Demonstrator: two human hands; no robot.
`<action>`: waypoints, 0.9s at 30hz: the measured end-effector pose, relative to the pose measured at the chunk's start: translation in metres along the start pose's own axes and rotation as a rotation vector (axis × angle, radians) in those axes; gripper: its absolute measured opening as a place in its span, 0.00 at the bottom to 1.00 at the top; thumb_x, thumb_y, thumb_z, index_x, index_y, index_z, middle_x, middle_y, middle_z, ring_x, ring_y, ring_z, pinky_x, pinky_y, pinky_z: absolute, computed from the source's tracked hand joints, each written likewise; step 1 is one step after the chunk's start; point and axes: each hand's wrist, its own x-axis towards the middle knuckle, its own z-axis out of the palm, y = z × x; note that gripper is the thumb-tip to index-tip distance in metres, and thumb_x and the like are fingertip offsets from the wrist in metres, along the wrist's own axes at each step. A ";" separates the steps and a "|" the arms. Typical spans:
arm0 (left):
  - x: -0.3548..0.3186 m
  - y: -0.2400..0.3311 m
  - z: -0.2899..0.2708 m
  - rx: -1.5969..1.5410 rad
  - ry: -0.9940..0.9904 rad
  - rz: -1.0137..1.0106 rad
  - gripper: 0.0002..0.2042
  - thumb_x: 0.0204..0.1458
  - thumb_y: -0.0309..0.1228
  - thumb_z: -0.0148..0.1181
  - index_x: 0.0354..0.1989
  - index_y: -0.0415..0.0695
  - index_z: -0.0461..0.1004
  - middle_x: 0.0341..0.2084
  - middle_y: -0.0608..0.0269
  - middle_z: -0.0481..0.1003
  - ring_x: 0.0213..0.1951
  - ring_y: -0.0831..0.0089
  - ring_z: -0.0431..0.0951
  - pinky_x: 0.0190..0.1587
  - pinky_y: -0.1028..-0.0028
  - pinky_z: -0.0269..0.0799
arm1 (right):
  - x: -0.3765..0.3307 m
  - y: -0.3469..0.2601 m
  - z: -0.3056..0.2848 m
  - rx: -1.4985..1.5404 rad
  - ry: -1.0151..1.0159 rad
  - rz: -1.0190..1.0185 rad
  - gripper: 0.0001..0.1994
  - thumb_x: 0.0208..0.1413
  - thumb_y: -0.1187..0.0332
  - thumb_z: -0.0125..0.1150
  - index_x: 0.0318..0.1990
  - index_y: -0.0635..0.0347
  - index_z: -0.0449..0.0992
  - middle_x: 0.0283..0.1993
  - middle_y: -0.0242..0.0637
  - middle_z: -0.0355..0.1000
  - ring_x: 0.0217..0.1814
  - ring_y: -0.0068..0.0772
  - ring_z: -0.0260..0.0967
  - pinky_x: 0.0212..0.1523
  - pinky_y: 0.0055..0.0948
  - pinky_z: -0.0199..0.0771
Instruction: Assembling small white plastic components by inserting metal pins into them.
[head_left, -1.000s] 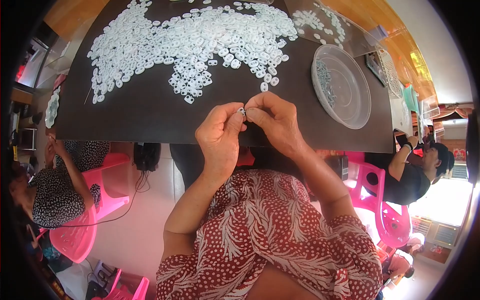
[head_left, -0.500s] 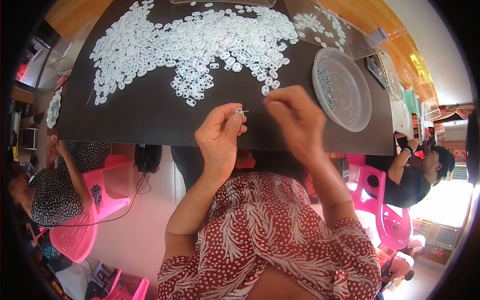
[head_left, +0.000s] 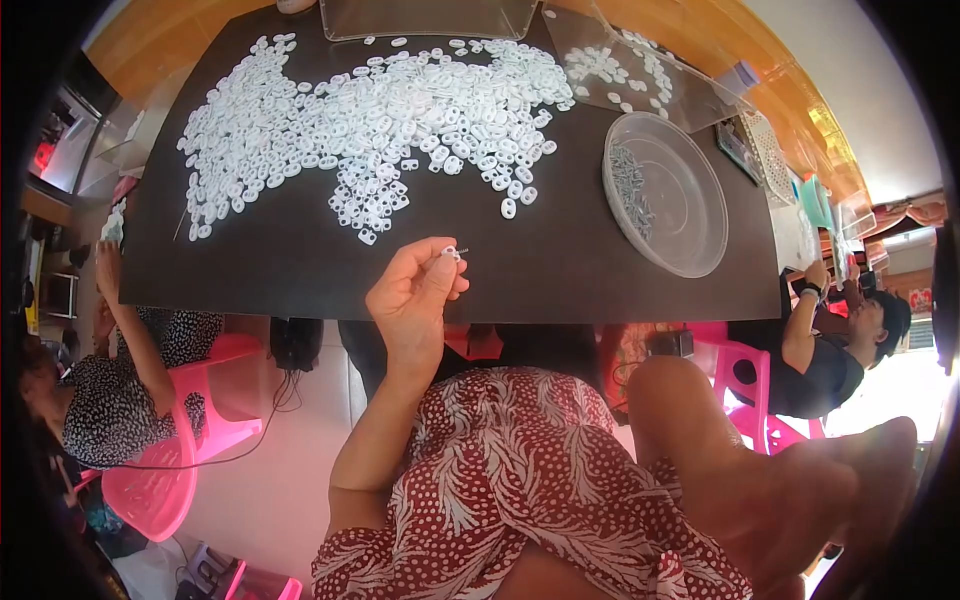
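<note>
Over the table's near edge, my left hand pinches a small white plastic clip between thumb and fingertips. A thin metal screw sticks out of the clip to the right. My right hand is raised close to the camera at the lower right, away from the table. Its fingers are dim and partly out of sight, so I see nothing held there. Beyond my left hand lies a small group of white clips. It adjoins a wide heap of white oval pieces.
To the right on the dark table, a round clear plastic tray holds loose screws. Clear bins stand at the back. One person sits at the left, another at the right. Pink chairs stand nearby.
My right hand has swung from above the table, right of the clip, back toward the camera at lower right. My left hand keeps its pinch on the clip. The view has shifted slightly.
</note>
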 end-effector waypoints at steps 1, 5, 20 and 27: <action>0.000 0.001 0.000 -0.007 0.001 0.002 0.07 0.54 0.22 0.57 0.40 0.33 0.74 0.27 0.58 0.76 0.24 0.78 0.74 0.27 0.81 0.69 | -0.001 0.001 0.004 -0.010 0.018 -0.005 0.12 0.40 0.86 0.57 0.23 0.53 0.79 0.18 0.25 0.66 0.16 0.11 0.57 0.17 0.15 0.50; -0.001 0.001 -0.002 -0.007 0.005 0.012 0.07 0.54 0.22 0.57 0.40 0.33 0.74 0.27 0.58 0.76 0.24 0.78 0.74 0.28 0.81 0.70 | -0.005 0.007 0.017 -0.045 0.085 -0.029 0.12 0.39 0.85 0.59 0.23 0.52 0.77 0.21 0.26 0.64 0.20 0.13 0.56 0.20 0.15 0.51; 0.001 0.002 -0.001 -0.019 -0.003 -0.010 0.07 0.53 0.22 0.57 0.40 0.33 0.74 0.27 0.57 0.76 0.24 0.77 0.74 0.28 0.80 0.70 | -0.010 0.022 0.021 -0.169 0.313 -0.063 0.15 0.35 0.84 0.66 0.22 0.48 0.69 0.31 0.26 0.56 0.32 0.20 0.54 0.32 0.16 0.55; 0.000 0.003 -0.004 -0.091 -0.011 -0.020 0.07 0.53 0.21 0.58 0.39 0.33 0.74 0.26 0.58 0.76 0.24 0.77 0.74 0.28 0.81 0.70 | -0.067 0.125 -0.102 -1.443 -0.052 0.337 0.10 0.41 0.81 0.58 0.34 0.62 0.76 0.28 0.36 0.69 0.30 0.40 0.64 0.29 0.36 0.65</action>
